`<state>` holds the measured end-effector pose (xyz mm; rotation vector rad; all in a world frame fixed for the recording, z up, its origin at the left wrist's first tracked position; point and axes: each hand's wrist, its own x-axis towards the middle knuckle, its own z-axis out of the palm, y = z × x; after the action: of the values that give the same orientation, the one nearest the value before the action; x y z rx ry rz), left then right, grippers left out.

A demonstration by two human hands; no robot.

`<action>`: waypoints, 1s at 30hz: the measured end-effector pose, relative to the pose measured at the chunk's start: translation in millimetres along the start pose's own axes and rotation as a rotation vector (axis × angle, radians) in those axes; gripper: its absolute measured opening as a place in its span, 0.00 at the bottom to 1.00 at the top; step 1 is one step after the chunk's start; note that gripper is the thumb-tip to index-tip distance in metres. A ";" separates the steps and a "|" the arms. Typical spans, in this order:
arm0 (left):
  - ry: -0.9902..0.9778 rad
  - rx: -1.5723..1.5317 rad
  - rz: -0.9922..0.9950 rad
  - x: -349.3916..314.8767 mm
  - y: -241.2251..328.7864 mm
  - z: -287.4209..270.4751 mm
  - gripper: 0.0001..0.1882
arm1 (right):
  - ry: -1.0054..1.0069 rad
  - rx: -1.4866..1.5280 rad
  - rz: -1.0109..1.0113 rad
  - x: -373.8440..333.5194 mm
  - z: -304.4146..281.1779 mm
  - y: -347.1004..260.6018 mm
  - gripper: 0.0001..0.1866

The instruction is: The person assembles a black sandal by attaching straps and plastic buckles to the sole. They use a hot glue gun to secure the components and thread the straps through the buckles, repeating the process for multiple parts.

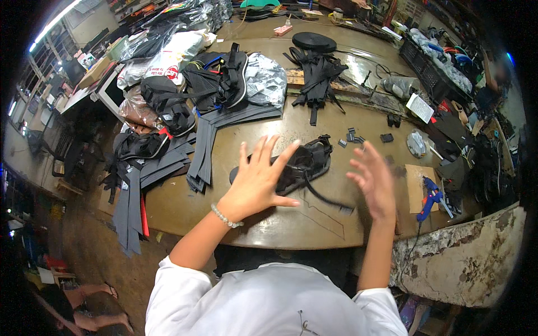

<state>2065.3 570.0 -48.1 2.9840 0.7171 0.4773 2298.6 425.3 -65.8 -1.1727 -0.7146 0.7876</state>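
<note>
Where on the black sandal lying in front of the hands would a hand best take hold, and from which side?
Probably by the sole's heel end, from the person's left. The black sandal lies flat on the table, its sole running left to right, with that end nearest the open left hand. The straps bunch toward the far right, where a loose strap trails toward the open right hand.

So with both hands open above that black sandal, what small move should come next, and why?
Probably lower the left hand onto the black sandal to pin it. Both hands hover open and empty, the right hand blurred, and the sandal's loose strap trails free on the table.
</note>
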 end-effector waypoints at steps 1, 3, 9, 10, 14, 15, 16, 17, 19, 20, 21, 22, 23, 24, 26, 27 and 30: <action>-0.091 -0.034 -0.015 -2.7 -9.2 5.6 0.60 | 0.030 -0.169 0.008 18.4 -4.4 6.0 0.33; -0.223 -0.092 -0.050 -6.2 -20.2 16.3 0.58 | -0.048 -0.416 0.145 48.4 -7.3 25.4 0.33; -0.148 -0.280 0.027 -12.8 -28.3 0.9 0.51 | -0.430 -0.298 0.458 69.0 -17.1 38.0 0.31; -0.127 -0.299 0.087 -13.5 -30.6 -8.6 0.50 | -0.528 -0.208 0.466 65.4 -16.6 34.0 0.31; -0.197 -0.242 0.235 0.5 -48.4 -46.4 0.48 | -0.619 -0.021 0.503 55.3 3.8 24.7 0.29; -0.074 -0.135 0.237 3.7 -54.2 -58.0 0.45 | -0.595 0.047 0.470 58.3 14.7 25.2 0.29; -0.052 -0.004 0.185 4.4 -58.7 -70.7 0.42 | -0.531 0.087 0.457 64.2 28.1 25.7 0.28; 0.124 -0.076 0.177 -2.5 -61.0 -86.8 0.38 | -0.457 0.120 0.349 68.1 43.3 27.0 0.28; 0.403 -0.465 0.158 -24.2 -52.2 -119.6 0.27 | -0.357 0.273 0.230 87.1 80.5 24.9 0.28; 0.478 -0.835 0.227 -33.9 -40.2 -132.4 0.27 | -0.281 0.387 0.189 98.5 104.5 23.1 0.28; 0.491 -1.183 0.373 -40.8 -23.5 -141.1 0.27 | -0.318 0.467 0.085 111.0 129.5 19.7 0.27; 0.495 -1.383 0.496 -44.4 -6.8 -146.3 0.28 | -0.389 0.592 -0.026 125.7 157.4 17.3 0.26; 0.438 -1.517 0.601 -45.7 11.2 -148.0 0.28 | -0.334 0.587 -0.035 144.9 186.0 14.7 0.23; 0.394 -1.605 0.653 -46.2 25.7 -148.1 0.29 | -0.423 0.638 -0.124 164.8 211.9 13.1 0.20; 0.319 -1.774 0.729 -43.3 52.2 -143.9 0.30 | -0.306 0.555 -0.140 195.2 255.4 22.6 0.23; 0.325 -1.813 0.738 -42.5 57.9 -143.2 0.31 | -0.165 0.509 -0.167 204.0 271.8 34.2 0.24; 0.346 -1.896 0.755 -39.2 63.3 -144.2 0.35 | 0.155 0.405 0.044 221.0 288.0 69.4 0.36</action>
<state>2016.1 490.6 84.6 1.1806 -0.6768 0.9050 2170.1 771.4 -47.1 -0.8713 -0.3777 0.8232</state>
